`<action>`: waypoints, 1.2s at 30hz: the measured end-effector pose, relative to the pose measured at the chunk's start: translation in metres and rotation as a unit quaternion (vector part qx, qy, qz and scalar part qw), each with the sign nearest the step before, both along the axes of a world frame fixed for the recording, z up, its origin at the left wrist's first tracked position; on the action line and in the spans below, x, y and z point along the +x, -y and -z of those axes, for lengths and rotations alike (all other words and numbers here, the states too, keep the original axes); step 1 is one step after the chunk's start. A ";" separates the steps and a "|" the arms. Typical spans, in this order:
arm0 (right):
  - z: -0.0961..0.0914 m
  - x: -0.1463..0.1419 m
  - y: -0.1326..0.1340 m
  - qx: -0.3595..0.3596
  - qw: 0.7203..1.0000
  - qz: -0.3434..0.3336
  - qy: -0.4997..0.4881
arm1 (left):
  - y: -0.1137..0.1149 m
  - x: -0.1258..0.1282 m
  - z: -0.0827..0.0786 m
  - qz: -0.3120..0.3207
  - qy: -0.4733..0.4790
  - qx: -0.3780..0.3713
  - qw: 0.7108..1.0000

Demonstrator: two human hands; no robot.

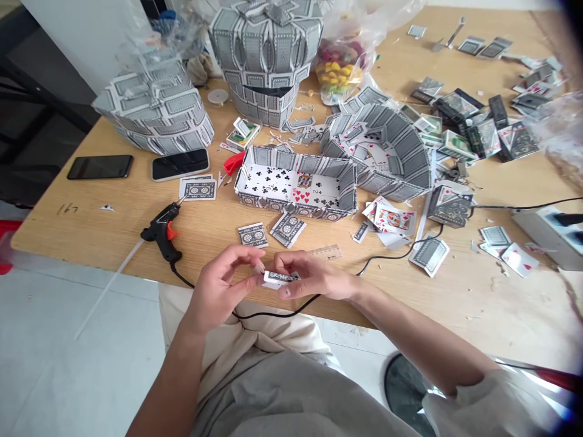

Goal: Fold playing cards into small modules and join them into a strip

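Above the table's front edge, my left hand and my right hand pinch a small folded piece of playing card between their fingertips. Its patterned back faces up, and a white edge shows below. Just beyond my hands lie two loose card pieces and a small ruler. To the left of my left hand rests a black hot glue gun with a red trigger guard. Neither hand touches it.
An open box built from cards stands beyond my hands, with larger card constructions behind it. Two phones lie at the left. Card scraps, card packets, and a power strip cover the right. A black cable crosses the table's front edge.
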State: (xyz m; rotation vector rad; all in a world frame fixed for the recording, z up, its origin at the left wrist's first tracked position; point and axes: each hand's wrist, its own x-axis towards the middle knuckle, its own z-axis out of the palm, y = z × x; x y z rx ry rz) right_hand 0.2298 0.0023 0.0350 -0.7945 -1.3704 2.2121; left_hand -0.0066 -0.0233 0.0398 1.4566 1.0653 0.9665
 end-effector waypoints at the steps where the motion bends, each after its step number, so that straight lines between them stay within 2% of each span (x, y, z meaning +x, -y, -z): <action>1: 0.000 0.000 0.000 0.002 1.000 0.006 0.003 | 0.000 0.001 0.001 -0.013 -0.018 0.022 1.000; 4: 0.001 0.001 -0.001 0.013 0.999 0.031 0.007 | 0.001 0.004 0.006 -0.052 -0.058 0.092 0.993; 7: 0.001 0.002 0.000 0.013 0.999 0.049 -0.009 | 0.001 0.005 0.010 -0.099 -0.064 0.112 0.987; 12: 0.004 0.001 0.001 -0.031 0.994 0.082 -0.060 | 0.001 0.004 0.016 -0.131 -0.072 0.029 0.988; 17: 0.015 -0.002 -0.002 -0.031 0.980 0.192 -0.036 | -0.004 0.004 0.021 -0.157 -0.073 -0.015 0.985; 22: 0.024 -0.004 -0.003 0.029 0.956 0.291 0.035 | -0.005 0.005 0.025 -0.174 -0.089 -0.006 0.981; 27: 0.022 -0.004 0.004 0.154 0.913 0.343 0.159 | -0.001 0.009 0.024 -0.171 -0.117 0.009 0.978; 31: 0.021 -0.003 0.006 0.212 0.880 0.351 0.241 | 0.002 0.014 0.022 -0.190 -0.195 0.052 0.961; 36: 0.020 -0.003 0.007 0.233 0.882 0.326 0.248 | 0.002 0.020 0.020 -0.206 -0.246 0.118 0.940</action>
